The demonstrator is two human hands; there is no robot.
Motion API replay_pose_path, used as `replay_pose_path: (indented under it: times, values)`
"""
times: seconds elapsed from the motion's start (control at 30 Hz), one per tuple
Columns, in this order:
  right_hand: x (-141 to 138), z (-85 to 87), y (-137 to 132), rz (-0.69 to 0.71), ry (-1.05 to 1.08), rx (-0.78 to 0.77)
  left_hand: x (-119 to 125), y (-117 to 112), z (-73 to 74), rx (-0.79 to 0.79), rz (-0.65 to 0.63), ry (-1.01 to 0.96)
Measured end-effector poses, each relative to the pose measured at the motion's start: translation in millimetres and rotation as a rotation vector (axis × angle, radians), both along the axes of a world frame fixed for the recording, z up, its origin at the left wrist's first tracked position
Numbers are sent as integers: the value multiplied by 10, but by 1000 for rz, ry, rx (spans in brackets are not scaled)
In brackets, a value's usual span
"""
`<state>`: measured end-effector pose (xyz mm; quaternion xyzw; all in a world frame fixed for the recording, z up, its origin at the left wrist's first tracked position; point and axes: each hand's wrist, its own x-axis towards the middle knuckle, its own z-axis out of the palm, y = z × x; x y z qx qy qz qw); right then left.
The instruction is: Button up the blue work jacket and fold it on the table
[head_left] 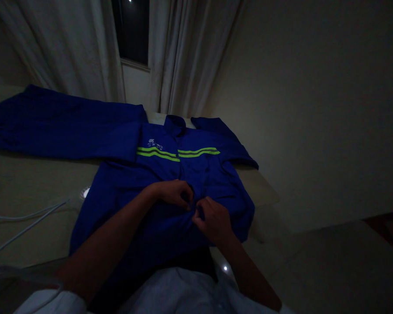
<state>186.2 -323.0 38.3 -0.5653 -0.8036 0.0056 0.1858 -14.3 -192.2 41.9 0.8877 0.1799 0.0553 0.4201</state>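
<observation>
A blue work jacket (pixel 124 183) with yellow-green striped bands across the chest and a small white print lies spread over a table, collar at the far side. My left hand (pixel 175 192) pinches its front edge near the middle of the lower body. Close beside it on the right, my right hand (pixel 212 218) grips the same front opening, thumb and fingers pressed together. The cloth is drawn up into folds between the two hands. Whether a button sits between my fingertips is too dark and small to tell.
Under the jacket is a pale table (pixel 36 183), its right corner near the wall. Blue trousers or a sleeve-like blue garment (pixel 68 126) stretch left. White cables (pixel 29 218) cross the table's left side. Curtains (pixel 180 52) hang behind, beside a dark window (pixel 132 30).
</observation>
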Motion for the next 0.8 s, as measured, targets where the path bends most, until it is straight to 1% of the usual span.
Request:
replay_pose_path:
  times: [0.07,0.17,0.27,0.37,0.63,0.8]
  values:
    - [-4,4,-1,23,113,-50,-3,-10,9,44,-22,-10]
    - [10,-6,35,41,293,-195,5,-33,22,125,-21,23]
    - [35,-32,83,39,396,-276,22,-58,38,154,-5,84]
    - [42,-58,112,14,388,-247,36,-69,46,165,13,103]
    - [-3,-125,60,-20,300,-61,22,-41,37,141,12,99]
    - [-19,-168,25,-42,290,-14,22,-15,22,123,-30,89]
